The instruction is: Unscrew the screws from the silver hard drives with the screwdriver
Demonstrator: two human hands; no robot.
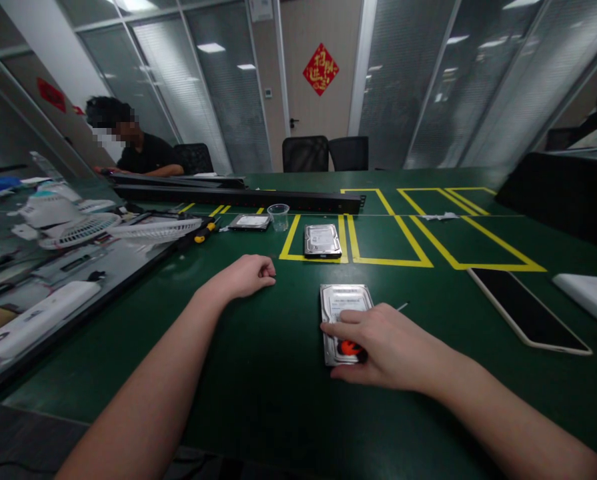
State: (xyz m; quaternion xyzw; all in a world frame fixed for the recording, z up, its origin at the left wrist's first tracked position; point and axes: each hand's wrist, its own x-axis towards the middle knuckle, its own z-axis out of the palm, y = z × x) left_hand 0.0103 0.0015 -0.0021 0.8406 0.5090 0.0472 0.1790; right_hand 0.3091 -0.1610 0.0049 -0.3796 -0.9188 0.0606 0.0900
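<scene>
A silver hard drive (347, 293) lies label up on the green table in front of me. My right hand (378, 340) is over its lower right part, fingers wrapped round a screwdriver (351, 347) with an orange and black handle. The thin metal shaft shows beyond the knuckles, pointing up and right. My fingertips reach across the drive's face to its left side. Left of the drive, my left hand (251, 275) rests by the table surface with fingers curled in, and nothing shows in it. A second hard drive (322, 241) lies farther off, inside a yellow-taped rectangle.
Another drive (249, 222), a clear plastic cup (279, 218) and a yellow-black tool (205, 232) lie beyond my left hand. Long black bars (238, 198) cross behind. Fan parts (68, 217) and a power strip (41, 317) fill the left. A phone (527, 309) lies right. A person (148, 152) sits opposite.
</scene>
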